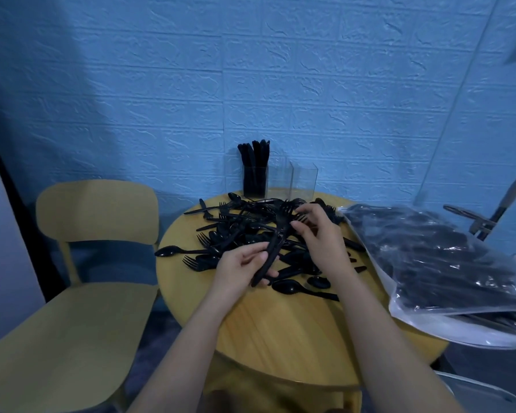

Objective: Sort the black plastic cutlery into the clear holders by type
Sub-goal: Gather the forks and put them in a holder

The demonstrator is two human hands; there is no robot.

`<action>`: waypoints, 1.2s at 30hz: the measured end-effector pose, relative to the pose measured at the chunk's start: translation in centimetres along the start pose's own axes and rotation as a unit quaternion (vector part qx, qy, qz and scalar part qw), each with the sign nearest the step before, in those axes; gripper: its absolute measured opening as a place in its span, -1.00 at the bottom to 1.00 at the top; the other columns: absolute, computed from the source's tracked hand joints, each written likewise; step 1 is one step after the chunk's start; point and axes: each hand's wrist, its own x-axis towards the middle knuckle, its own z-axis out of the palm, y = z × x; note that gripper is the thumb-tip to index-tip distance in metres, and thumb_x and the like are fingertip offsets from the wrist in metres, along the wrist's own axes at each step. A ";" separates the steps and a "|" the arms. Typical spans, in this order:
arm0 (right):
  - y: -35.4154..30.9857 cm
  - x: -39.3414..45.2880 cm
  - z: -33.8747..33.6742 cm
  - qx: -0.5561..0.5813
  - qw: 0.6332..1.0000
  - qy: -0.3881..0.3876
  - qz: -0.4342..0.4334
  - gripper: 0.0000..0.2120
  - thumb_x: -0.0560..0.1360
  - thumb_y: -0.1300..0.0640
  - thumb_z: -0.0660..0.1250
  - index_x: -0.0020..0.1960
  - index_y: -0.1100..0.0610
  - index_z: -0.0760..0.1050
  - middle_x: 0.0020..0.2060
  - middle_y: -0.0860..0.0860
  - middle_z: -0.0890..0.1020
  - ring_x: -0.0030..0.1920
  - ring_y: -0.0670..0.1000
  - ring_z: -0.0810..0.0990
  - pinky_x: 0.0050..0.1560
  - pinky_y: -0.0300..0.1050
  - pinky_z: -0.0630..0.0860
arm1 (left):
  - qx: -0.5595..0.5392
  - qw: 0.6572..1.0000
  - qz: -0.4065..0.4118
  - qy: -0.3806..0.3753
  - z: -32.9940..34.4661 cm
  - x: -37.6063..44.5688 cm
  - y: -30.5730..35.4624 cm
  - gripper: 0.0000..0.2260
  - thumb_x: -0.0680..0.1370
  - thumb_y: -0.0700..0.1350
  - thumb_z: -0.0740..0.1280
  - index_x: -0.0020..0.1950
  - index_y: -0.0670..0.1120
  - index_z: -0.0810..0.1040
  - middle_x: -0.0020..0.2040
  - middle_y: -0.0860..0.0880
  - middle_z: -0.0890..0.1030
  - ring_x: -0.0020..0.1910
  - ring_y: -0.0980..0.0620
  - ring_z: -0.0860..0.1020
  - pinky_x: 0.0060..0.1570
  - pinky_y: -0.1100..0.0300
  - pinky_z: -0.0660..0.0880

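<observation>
The left hand (242, 268) grips the lower handles of a small bundle of black forks (276, 236): the thumb lies across the front of the handles and the fingers curl round them from behind. The bundle rises up and to the right from the hand, tines uppermost, above the loose cutlery.

The right hand (318, 234) is positioned just right of the bundle. Its fingers are curled, and the fingertips pinch the head of a single fork (301, 216) near the bundle's tine end. Whether this fork touches the bundle cannot be determined.

Both hands work over a pile of black cutlery (239, 231) spread across the far half of a round wooden table (280, 332). The pile contains forks, spoons and knives, mixed and overlapping. One spoon (169, 251) lies apart at the left table edge; another spoon (288, 286) lies just in front of the left hand.

Three clear holders stand in a row at the far table edge, against the blue textured wall (251, 84). The left holder (254, 181) contains upright black knives (253, 153). The middle holder (279, 177) and the right holder (304, 178) show no contents.

A clear plastic bag (429, 263) filled with black cutlery rests on the right side of the table and overhangs its edge. A wooden chair (87, 263) stands left of the table.
</observation>
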 end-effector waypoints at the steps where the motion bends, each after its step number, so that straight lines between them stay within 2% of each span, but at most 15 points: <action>1: 0.1 -0.2 0.1 -0.024 1.000 0.005 -0.012 -0.81 0.56 0.11 0.29 0.18 0.04 0.45 -0.03 -0.12 0.56 -0.04 -0.19 0.48 -0.09 -0.47 0.38 | -0.013 1.000 0.000 -0.008 -0.1 -0.1 -0.1 -0.78 0.59 -0.26 0.25 0.10 0.02 0.57 -0.16 0.03 0.70 -0.25 0.04 0.67 -0.30 0.22 0.60; 6: -0.3 -0.5 0.5 -0.061 0.996 0.000 -0.063 -0.78 0.55 0.13 0.30 0.20 0.07 0.47 -0.14 -0.12 0.56 -0.12 -0.15 0.51 -0.11 -0.36 0.38 | -0.012 0.998 -0.021 -0.056 0.3 -0.3 -0.6 -0.70 0.58 -0.30 0.24 0.29 -0.08 0.47 -0.05 -0.03 0.66 -0.26 0.13 0.61 -0.30 0.25 0.57; 9: 0.1 -0.5 -1.0 -0.012 1.000 -0.011 0.009 -0.78 0.54 0.04 0.32 0.18 -0.01 0.49 -0.18 -0.14 0.60 -0.17 -0.21 0.54 -0.17 -0.40 0.42 | -0.030 0.998 -0.024 -0.043 0.1 -0.3 -0.9 -0.71 0.58 -0.33 0.22 0.21 -0.06 0.53 -0.12 -0.02 0.65 -0.30 0.13 0.58 -0.33 0.25 0.56; 10: 0.5 -0.5 -1.7 -0.023 0.999 0.008 0.043 -0.79 0.54 0.00 0.30 0.15 0.01 0.51 -0.17 -0.11 0.62 -0.15 -0.17 0.56 -0.19 -0.36 0.42 | -0.034 0.999 -0.026 -0.033 0.0 -0.2 -1.0 -0.71 0.58 -0.34 0.22 0.17 -0.03 0.54 -0.14 -0.02 0.65 -0.31 0.14 0.57 -0.34 0.24 0.57; 12: 1.8 -0.5 -3.0 -0.119 0.987 0.041 0.098 -0.79 0.56 -0.01 0.29 0.06 0.10 0.57 -0.15 -0.02 0.64 -0.15 -0.05 0.56 -0.19 -0.23 0.41 | -0.017 1.000 -0.022 -0.013 -0.1 -0.1 -1.2 -0.71 0.58 -0.34 0.21 0.18 -0.01 0.53 -0.14 0.00 0.64 -0.33 0.18 0.55 -0.33 0.25 0.58; 14: 2.8 -0.6 -3.5 -0.228 0.964 0.003 0.140 -0.78 0.55 -0.01 0.29 0.01 0.13 0.58 -0.17 0.03 0.62 -0.13 0.02 0.55 -0.13 -0.15 0.45 | 0.004 1.000 -0.017 0.005 -0.1 0.0 -1.3 -0.70 0.59 -0.32 0.21 0.27 -0.08 0.50 -0.12 0.01 0.64 -0.33 0.21 0.54 -0.33 0.25 0.58; 16: 3.1 -0.9 -3.3 -0.290 0.939 -0.072 0.168 -0.77 0.54 -0.02 0.27 0.01 0.12 0.57 -0.15 0.04 0.62 -0.08 0.06 0.58 -0.04 -0.05 0.53 | 0.009 0.999 -0.016 0.026 -0.2 0.0 -1.3 -0.70 0.59 -0.31 0.21 0.31 -0.13 0.47 -0.11 0.00 0.64 -0.34 0.22 0.55 -0.34 0.26 0.58; 18: 2.5 -1.1 -3.3 -0.317 0.921 -0.126 0.187 -0.79 0.52 -0.01 0.24 0.03 0.09 0.53 -0.12 0.04 0.59 -0.03 0.08 0.55 0.02 -0.04 0.49 | 0.008 0.999 -0.019 0.042 -0.3 0.0 -1.3 -0.70 0.59 -0.31 0.20 0.32 -0.16 0.47 -0.11 -0.02 0.63 -0.36 0.24 0.55 -0.36 0.28 0.57; 20: 2.0 -1.1 -3.3 -0.340 0.907 -0.159 0.191 -0.82 0.51 -0.02 0.22 0.03 0.04 0.48 -0.10 0.01 0.57 -0.02 0.06 0.51 -0.02 -0.07 0.39 | 0.007 0.999 -0.021 0.046 -0.4 0.0 -1.3 -0.69 0.59 -0.31 0.20 0.32 -0.18 0.46 -0.11 -0.03 0.63 -0.36 0.24 0.55 -0.36 0.28 0.57; 23: 2.2 -1.0 -2.9 -0.305 0.915 -0.175 0.198 -0.93 0.49 0.08 0.28 -0.02 -0.01 0.46 -0.08 0.00 0.59 -0.05 0.03 0.52 -0.07 -0.09 0.43 | 0.016 0.999 -0.017 0.045 -0.3 0.0 -1.2 -0.69 0.60 -0.31 0.20 0.34 -0.18 0.45 -0.11 -0.03 0.63 -0.36 0.23 0.56 -0.35 0.30 0.56; 25: 2.5 -0.9 -2.8 -0.235 0.940 -0.139 0.206 -0.91 0.50 0.17 0.30 -0.05 0.00 0.49 -0.07 -0.01 0.60 -0.04 0.00 0.54 -0.08 -0.13 0.48 | 0.018 0.998 -0.016 0.049 -0.3 0.1 -1.2 -0.69 0.60 -0.31 0.20 0.34 -0.19 0.45 -0.10 -0.03 0.62 -0.36 0.23 0.56 -0.34 0.30 0.57; 28: 2.4 -0.6 -3.2 -0.140 0.975 -0.021 0.174 -0.90 0.53 0.22 0.31 -0.02 0.07 0.56 -0.11 -0.04 0.59 -0.08 -0.08 0.52 -0.24 -0.36 0.37 | 0.009 0.998 -0.017 0.059 -0.3 0.1 -1.2 -0.69 0.59 -0.31 0.20 0.34 -0.20 0.45 -0.10 -0.04 0.62 -0.35 0.22 0.57 -0.34 0.27 0.58; 30: 2.2 -0.3 -3.4 -0.077 0.986 0.056 0.140 -0.87 0.53 0.25 0.29 -0.02 0.09 0.58 -0.14 -0.04 0.59 -0.09 -0.07 0.52 -0.24 -0.41 0.34 | 0.005 0.997 -0.016 0.069 -0.3 0.0 -1.1 -0.69 0.60 -0.31 0.21 0.34 -0.18 0.45 -0.10 -0.03 0.63 -0.34 0.22 0.57 -0.34 0.27 0.58; 33: 2.0 0.0 -3.6 -0.007 0.983 0.168 0.073 -0.84 0.53 0.28 0.28 -0.05 0.04 0.56 -0.09 0.02 0.61 -0.07 -0.06 0.55 -0.04 -0.27 0.41 | 0.013 0.996 -0.007 0.090 -0.4 0.0 -0.9 -0.69 0.60 -0.29 0.21 0.33 -0.14 0.46 -0.08 0.00 0.63 -0.31 0.22 0.57 -0.33 0.30 0.57; 36: 1.5 0.0 -3.9 0.091 0.965 0.243 0.027 -0.85 0.52 0.29 0.31 0.00 0.07 0.52 -0.15 -0.03 0.59 -0.15 -0.19 0.54 -0.01 -0.30 0.47 | 0.018 0.994 0.000 0.108 -0.5 -0.1 -0.8 -0.70 0.60 -0.28 0.22 0.33 -0.12 0.47 -0.08 0.02 0.64 -0.28 0.20 0.57 -0.30 0.32 0.57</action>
